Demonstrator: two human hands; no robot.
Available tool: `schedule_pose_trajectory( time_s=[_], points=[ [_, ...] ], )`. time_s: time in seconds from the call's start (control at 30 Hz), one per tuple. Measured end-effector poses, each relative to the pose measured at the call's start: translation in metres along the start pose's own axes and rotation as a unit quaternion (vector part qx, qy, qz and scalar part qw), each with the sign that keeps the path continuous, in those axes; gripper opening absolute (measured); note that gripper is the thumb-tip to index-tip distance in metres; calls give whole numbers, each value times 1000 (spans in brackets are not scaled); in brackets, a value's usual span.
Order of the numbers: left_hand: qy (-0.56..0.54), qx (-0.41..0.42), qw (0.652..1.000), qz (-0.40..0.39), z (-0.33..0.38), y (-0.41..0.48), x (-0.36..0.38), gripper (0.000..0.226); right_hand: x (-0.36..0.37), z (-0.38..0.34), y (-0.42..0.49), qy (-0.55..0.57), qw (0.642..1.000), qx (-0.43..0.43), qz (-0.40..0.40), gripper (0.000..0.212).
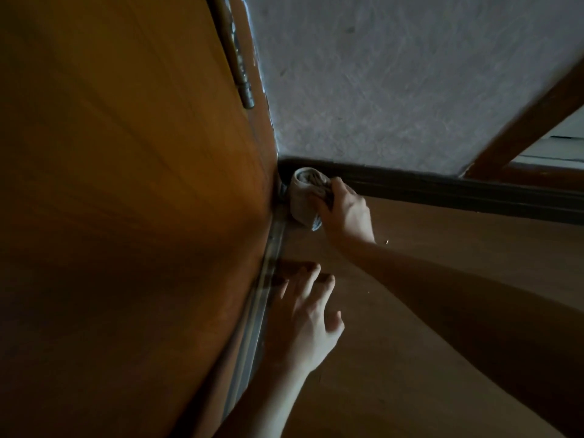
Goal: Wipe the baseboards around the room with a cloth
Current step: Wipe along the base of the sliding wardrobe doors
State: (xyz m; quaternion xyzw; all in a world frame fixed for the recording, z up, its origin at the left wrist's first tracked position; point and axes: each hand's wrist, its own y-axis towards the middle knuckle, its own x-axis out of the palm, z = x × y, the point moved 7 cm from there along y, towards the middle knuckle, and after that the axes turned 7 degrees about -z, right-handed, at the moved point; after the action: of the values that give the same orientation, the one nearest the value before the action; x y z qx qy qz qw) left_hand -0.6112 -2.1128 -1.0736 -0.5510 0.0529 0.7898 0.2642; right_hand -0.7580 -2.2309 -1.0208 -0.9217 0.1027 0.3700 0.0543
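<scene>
A dark baseboard [442,191] runs along the foot of the grey textured wall, from the corner by the door out to the right. My right hand [346,213] grips a bunched grey cloth [305,197] and holds it against the baseboard's left end, right in the corner. My left hand [308,314] lies nearer to me with fingers spread and straight, fingertips on the wooden floor beside the door's bottom edge. It holds nothing.
A brown wooden door [126,216] fills the left side, with a metal hinge [245,86] up high and a metal threshold strip [265,279] at its foot. A wooden door frame [531,121] slants at the upper right. Brown floor [442,263] spreads between.
</scene>
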Motion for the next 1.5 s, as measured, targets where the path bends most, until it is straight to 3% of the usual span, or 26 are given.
schedule_pose_trajectory(
  time_s=[0.23, 0.47, 0.7, 0.97, 1.17, 1.5],
  points=[
    [39, 3, 999, 12, 6, -3, -8, 59, 20, -17, 18, -18, 999, -13, 37, 22],
    [43, 9, 999, 29, 9, -2, -10, 57, -10, 10, 4, -24, 995, 56, 75, 31],
    [42, 5, 999, 28, 7, -1, -5, 57, 11, -13, 23, -23, 999, 37, 28, 30],
    [65, 15, 997, 35, 5, -3, -4, 64, -19, 19, 3, -9, 996, 56, 72, 28],
    [71, 18, 997, 29, 3, -5, -2, 67, -13, 8, 12, -21, 999, 42, 28, 30],
    [62, 55, 996, 38, 1, -5, 3, 69, -96, 96, -36, -52, 985, 108, 128, 33]
  ],
)
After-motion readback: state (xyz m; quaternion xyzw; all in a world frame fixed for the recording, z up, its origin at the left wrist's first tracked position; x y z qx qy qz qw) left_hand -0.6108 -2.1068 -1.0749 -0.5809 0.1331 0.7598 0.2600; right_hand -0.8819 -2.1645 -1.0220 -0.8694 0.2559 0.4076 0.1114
